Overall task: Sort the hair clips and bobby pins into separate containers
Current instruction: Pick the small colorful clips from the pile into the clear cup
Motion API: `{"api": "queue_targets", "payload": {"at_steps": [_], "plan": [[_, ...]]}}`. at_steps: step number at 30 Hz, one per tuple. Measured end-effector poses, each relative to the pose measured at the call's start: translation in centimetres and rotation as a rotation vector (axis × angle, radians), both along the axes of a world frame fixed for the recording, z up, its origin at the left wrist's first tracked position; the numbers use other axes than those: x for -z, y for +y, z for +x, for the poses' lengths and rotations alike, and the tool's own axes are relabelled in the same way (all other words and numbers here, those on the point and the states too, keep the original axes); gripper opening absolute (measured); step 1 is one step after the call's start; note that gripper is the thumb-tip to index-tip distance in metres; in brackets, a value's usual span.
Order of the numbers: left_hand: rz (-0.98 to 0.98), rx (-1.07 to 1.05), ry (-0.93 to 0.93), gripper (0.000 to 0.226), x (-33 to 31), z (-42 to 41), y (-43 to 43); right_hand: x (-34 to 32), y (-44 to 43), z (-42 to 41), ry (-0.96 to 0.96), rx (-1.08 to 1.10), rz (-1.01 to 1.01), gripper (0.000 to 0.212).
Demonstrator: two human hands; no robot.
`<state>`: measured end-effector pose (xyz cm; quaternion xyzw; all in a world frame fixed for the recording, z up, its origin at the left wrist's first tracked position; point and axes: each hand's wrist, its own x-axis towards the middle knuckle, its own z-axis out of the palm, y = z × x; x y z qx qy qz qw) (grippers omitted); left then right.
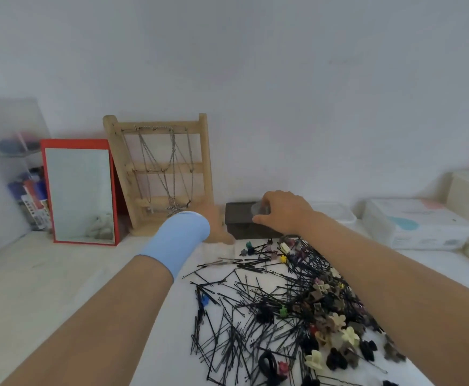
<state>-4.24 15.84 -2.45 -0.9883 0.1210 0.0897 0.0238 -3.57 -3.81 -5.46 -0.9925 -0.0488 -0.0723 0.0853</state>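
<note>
Head view. We note a loose heap on the white tabletop [60, 288], in front of us and to the right. The bobby pins [236, 324] are thin, black and straight, lying criss-crossed at all angles, most thickly on the heap's left and middle. The hair clips [336, 321] are small claw clips, many flower-shaped, in cream, tan, brown and black, with a few in green, blue, yellow and red. They lie mostly on the heap's right side, tangled among the pins.

Our right hand [282, 213] reaches past the heap, thumb and fingers curled round a clear round piece [260, 209], held just over a dark box [241, 222] by the wall. Cup or lid, we cannot tell.

Our left hand [216, 227], with a blue wristband [177, 240], is blurred and low beside the box. We cannot tell whether its fingers are apart or closed.

Against the wall stand a red-framed mirror [80, 193] and a wooden necklace stand [161, 174]. White boxes [417, 224] sit to the right.
</note>
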Motion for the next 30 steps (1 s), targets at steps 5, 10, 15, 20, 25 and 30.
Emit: {"api": "queue_targets", "payload": {"at_steps": [5,10,15,20,25,30], "plan": [[-0.291,0.159,-0.093,0.012,0.4,-0.5,-1.6,0.4,-0.3,-0.4,-0.187,-0.041,-0.048,0.045],[-0.015,0.235,-0.135,0.029,3.2,-1.0,-2.6,-0.3,1.8,-2.8,-0.128,-0.188,-0.080,0.017],[0.050,0.259,-0.271,0.028,5.4,-1.8,-2.4,2.3,2.5,-3.4,0.076,-0.197,-0.178,0.023],[0.203,0.267,-0.288,0.028,6.6,-1.6,-3.0,3.2,2.3,-3.6,0.071,-0.194,-0.105,0.021],[0.079,0.261,-0.324,0.023,4.8,-1.6,-3.4,2.0,1.0,-3.8,0.081,-0.190,-0.033,0.012],[-0.351,0.147,-0.289,0.004,2.0,-1.4,-0.5,-0.4,0.3,-4.8,0.116,-0.217,0.010,0.021]]}}
